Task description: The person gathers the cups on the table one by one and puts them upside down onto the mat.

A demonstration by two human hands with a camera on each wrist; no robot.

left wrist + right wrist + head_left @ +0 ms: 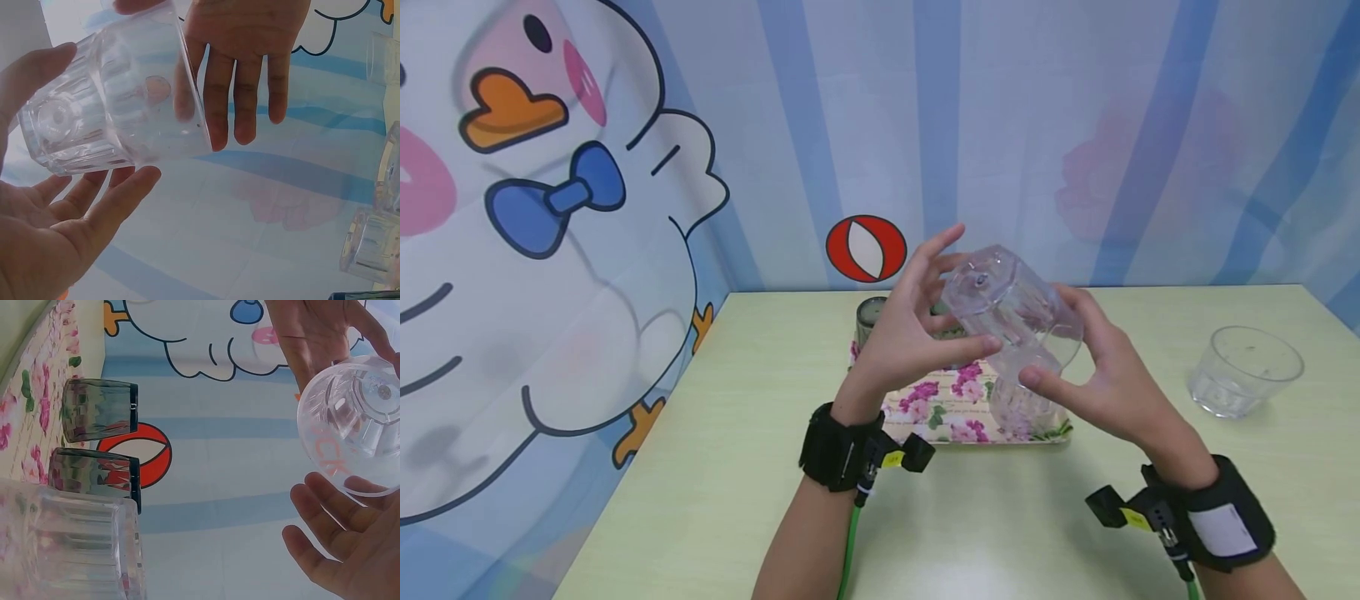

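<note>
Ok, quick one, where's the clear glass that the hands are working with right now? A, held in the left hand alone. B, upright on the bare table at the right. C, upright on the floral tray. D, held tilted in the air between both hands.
D: the glass is tilted above the tray, with the left hand at its base and the right hand at its mouth.

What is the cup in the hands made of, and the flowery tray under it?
The cup looks like clear glass or hard plastic: you see fingers straight through it, and its ribbed sides and thick base shine. Which of the two, the look cannot settle. The tray has a smooth printed surface with pink flowers, maybe plastic or coated metal; that is unclear too.
</note>
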